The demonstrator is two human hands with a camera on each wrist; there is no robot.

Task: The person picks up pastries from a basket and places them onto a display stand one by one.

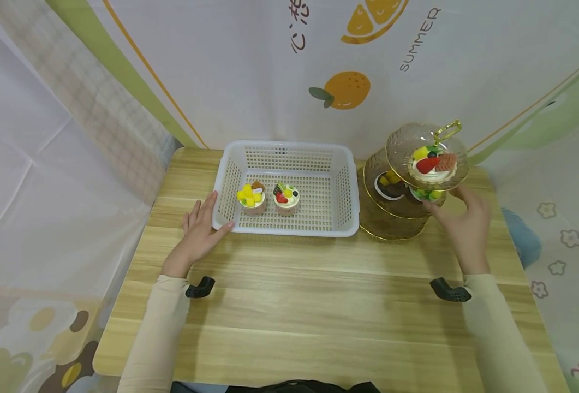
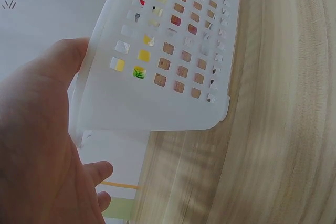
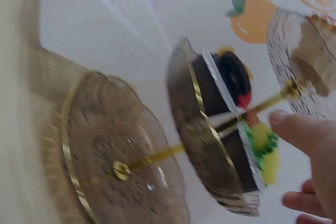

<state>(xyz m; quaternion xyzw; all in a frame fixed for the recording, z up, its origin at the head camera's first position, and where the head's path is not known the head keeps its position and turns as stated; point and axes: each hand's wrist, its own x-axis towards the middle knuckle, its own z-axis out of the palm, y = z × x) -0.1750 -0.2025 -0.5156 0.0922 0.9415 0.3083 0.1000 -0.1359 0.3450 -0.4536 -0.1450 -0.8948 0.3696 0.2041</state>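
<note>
My left hand (image 1: pixel 198 232) holds the front left corner of a white perforated plastic basket (image 1: pixel 289 233), its thumb over the front rim and fingers along the left side. Two fruit-topped cupcakes stand inside: one with yellow cubes (image 1: pixel 251 195), one with cream and strawberry (image 1: pixel 286 196). At the right, my right hand (image 1: pixel 466 221) reaches to the middle tier of a gold-rimmed three-tier stand (image 1: pixel 394 226). Its spread fingers are right beside a dark-cupped cake with green and yellow fruit (image 3: pixel 262 150). Next to that sits a chocolate cake (image 1: pixel 389 186). The top plate bears a strawberry tart (image 1: pixel 433 165).
The wooden table (image 1: pixel 294 305) spreads in front of the basket and stand. A printed cloth (image 1: pixel 260 71) hangs behind them. The stand's gold handle (image 1: pixel 447 132) rises above the tart, and its lowest plate (image 3: pixel 115 124) reaches close to the basket's right side.
</note>
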